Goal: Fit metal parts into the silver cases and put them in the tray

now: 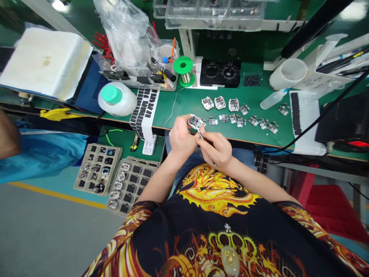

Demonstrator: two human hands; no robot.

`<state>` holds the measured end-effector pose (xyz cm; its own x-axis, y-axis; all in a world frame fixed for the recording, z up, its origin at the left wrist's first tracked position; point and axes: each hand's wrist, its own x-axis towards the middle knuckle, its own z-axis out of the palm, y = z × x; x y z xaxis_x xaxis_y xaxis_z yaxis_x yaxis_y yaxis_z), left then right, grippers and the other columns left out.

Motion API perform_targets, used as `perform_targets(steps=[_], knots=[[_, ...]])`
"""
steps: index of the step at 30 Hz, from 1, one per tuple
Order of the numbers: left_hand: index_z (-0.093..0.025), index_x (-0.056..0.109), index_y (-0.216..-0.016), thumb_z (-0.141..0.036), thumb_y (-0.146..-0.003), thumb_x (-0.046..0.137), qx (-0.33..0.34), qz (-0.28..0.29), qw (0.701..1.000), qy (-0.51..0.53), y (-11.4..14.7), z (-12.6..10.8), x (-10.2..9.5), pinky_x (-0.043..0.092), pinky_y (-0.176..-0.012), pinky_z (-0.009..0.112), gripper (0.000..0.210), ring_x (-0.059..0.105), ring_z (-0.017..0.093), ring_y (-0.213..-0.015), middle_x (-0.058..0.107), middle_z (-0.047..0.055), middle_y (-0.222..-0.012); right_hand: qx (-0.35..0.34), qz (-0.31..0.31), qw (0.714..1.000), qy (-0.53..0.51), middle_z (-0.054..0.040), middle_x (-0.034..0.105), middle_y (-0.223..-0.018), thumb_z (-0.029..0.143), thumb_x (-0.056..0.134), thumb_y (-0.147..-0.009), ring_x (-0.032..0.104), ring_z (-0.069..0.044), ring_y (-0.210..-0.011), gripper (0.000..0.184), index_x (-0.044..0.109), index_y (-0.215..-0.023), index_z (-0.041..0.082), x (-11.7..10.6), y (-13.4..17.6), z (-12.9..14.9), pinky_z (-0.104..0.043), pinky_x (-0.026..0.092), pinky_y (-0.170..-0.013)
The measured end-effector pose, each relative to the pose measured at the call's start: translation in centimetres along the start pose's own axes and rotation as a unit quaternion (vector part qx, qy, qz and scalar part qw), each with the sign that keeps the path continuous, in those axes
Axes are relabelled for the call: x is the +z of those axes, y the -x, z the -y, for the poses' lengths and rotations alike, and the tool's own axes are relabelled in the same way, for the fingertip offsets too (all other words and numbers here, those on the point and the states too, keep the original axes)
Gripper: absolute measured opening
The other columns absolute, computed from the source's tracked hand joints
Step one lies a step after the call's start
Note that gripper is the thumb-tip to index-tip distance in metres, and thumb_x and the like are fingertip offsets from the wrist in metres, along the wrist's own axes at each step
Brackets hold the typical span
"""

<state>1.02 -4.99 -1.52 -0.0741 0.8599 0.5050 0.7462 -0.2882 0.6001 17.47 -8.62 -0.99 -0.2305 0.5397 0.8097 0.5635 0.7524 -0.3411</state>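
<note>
My left hand (pixel 183 138) is closed around a silver watch-like case (pixel 195 121) with small electronic parts inside, held over the bench's front edge. Pinched in my right hand (pixel 216 151) are metal tweezers (pixel 199 132), their tip reaching into the open case. Whether the tip grips anything is too small to see. Just beyond my hands stand several similar cases, one of them a silver case (pixel 219 102). In front of these lies a row of loose small electronic modules (pixel 233 119), stretching to the right.
A solder spool (pixel 183 66), black fixture (pixel 220 73) and dish of tiny black parts (pixel 252 79) stand at the back. A white bottle (pixel 117 100) and black-sticker sheet (pixel 144 111) lie left, parts trays (pixel 98 168) lower left. Someone's blue sleeve (pixel 43 154) shows far left.
</note>
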Motion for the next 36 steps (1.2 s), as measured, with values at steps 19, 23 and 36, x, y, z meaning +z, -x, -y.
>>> perform_targets(steps=[19, 23, 36], knots=[[-0.02, 0.058, -0.129, -0.03, -0.097, 0.073, 0.006, 0.058, 0.998, -0.03, 0.6, -0.6, -0.3, 0.058, -0.08, 0.034, 0.037, 0.072, 0.022, -0.097, 0.07, 0.008, -0.111, 0.095, 0.023, 0.991, -0.087, -0.0102, 0.079, -0.116, 0.014, 0.068, -0.102, 0.078, -0.023, -0.104, 0.03, 0.077, -0.129, 0.024, -0.4, 0.0, -0.4, -0.04, 0.068, -0.09], [-0.02, 0.057, -0.131, -0.022, -0.095, 0.069, 0.014, 0.066, 0.997, -0.027, 0.8, -0.7, -0.2, 0.059, -0.082, 0.035, 0.038, 0.073, 0.023, -0.102, 0.071, 0.01, -0.116, 0.049, 0.037, 0.997, -0.046, -0.0123, 0.08, -0.122, 0.016, 0.068, -0.103, 0.078, -0.025, -0.105, 0.035, 0.074, -0.138, 0.023, -0.3, 0.4, -1.0, -0.042, 0.068, -0.088], [-0.019, 0.061, -0.126, -0.034, -0.095, 0.078, -0.002, 0.044, 0.997, -0.066, -0.2, 0.4, -0.7, 0.056, -0.082, 0.035, 0.038, 0.07, 0.022, -0.095, 0.07, 0.008, -0.108, -0.008, 0.041, 0.998, -0.055, -0.0131, 0.082, -0.123, 0.013, 0.067, -0.104, 0.079, -0.024, -0.106, 0.048, 0.064, -0.151, 0.022, -1.7, -0.5, -0.9, -0.041, 0.068, -0.088]])
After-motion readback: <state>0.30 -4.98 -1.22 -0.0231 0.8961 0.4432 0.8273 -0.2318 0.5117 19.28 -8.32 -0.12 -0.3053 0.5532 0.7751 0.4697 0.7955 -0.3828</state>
